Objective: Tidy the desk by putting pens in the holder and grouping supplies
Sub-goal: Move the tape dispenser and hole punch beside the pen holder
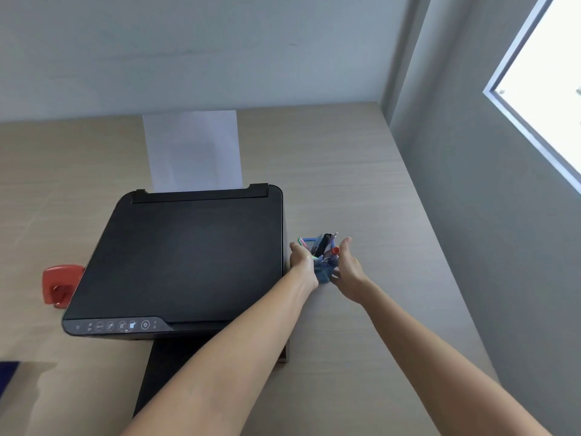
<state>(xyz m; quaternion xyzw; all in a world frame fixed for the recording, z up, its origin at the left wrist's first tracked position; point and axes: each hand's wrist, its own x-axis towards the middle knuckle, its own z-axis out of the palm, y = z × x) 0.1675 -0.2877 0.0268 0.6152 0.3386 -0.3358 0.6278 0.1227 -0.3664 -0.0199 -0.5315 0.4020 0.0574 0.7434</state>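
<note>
A small blue mesh pen holder (323,274) stands on the light wood desk (361,190) just right of the printer. Several pens (323,243) stick up out of it, among them a black one, a red-capped one and a green one. My left hand (301,258) is pressed against the holder's left side with its fingers curled around it. On the holder's right side is my right hand (347,265), fingers extended and apart, close to or just touching the holder. The lower part of the holder is partly hidden between my hands.
A black printer (182,256) with white paper (191,149) in its rear feed fills the desk's middle. A red hole punch (59,286) sits at the printer's left. The wall (487,215) borders the desk on the right, with a window (553,83) above.
</note>
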